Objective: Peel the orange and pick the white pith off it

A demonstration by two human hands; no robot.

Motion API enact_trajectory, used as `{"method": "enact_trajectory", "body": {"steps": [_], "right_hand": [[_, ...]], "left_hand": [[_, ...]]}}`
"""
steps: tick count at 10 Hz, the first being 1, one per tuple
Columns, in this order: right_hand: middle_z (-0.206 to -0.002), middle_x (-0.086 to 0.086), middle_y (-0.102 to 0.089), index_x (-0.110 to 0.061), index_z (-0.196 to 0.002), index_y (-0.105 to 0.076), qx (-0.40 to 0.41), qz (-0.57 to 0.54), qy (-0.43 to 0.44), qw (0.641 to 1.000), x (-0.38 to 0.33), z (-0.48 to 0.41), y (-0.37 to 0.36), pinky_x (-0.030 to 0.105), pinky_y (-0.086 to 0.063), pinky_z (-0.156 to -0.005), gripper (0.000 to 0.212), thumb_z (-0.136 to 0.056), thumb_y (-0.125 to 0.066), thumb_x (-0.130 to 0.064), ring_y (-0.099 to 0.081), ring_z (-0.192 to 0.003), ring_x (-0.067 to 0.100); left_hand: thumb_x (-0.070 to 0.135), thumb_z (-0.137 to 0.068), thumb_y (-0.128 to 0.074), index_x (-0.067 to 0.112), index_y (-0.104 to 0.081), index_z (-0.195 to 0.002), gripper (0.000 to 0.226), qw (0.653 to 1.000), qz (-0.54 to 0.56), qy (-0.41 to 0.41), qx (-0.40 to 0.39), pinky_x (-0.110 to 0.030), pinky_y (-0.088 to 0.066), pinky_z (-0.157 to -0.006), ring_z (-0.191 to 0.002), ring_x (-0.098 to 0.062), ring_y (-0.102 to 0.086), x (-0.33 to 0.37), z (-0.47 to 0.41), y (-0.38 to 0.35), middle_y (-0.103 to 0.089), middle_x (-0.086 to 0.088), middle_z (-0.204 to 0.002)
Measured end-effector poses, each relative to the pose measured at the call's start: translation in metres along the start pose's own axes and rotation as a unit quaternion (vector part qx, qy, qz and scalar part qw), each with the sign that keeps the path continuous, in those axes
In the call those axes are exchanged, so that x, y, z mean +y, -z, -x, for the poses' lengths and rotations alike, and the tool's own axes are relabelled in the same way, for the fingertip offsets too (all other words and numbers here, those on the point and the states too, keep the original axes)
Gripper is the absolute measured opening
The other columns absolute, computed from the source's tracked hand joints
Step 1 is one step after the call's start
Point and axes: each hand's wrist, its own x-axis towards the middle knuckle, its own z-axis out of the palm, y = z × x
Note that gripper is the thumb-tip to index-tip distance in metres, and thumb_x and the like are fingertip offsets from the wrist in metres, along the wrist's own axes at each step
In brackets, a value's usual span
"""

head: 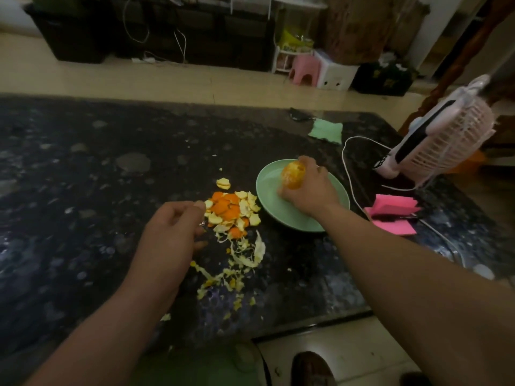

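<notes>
Nearly done, I judge: orange [292, 175] looks peeled, right hand [310, 192] grip closed round it over the plate [276, 214], peel scraps [231, 211] on worktop [83, 168]; left hand [170, 235] curled, can't tell if its grip holds pith.

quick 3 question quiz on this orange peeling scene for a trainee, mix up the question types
1. Multiple choice: the right hand grips A) a knife B) the peeled orange C) a spoon.
2. True or false: the peel pile lies inside the green plate.
3. Fill in: the pink appliance at the right end of the table is a ____.

Key:
1. B; its fingers hold the orange over the plate.
2. False; the pile lies on the dark table, left of the plate.
3. Fan.
</notes>
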Motion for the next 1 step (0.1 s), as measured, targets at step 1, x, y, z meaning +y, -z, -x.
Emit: {"method": "enact_trajectory", "body": {"steps": [1], "right_hand": [[-0.159,0.016,-0.038,-0.029,-0.163,-0.025,0.089,-0.041,-0.01,0.995,0.0078,0.0097,0.0071,0.049,-0.042,-0.116,0.103,-0.082,-0.083,-0.053,-0.049,-0.14,0.038]], "left_hand": [[0.043,-0.105,-0.063,0.031,-0.069,-0.117,0.018,1.0,-0.016,0.007,0.009,-0.044,-0.058,-0.099,-0.112,-0.015,-0.069,0.0077,0.0088,0.0019,-0.071,0.002,-0.12]]}}
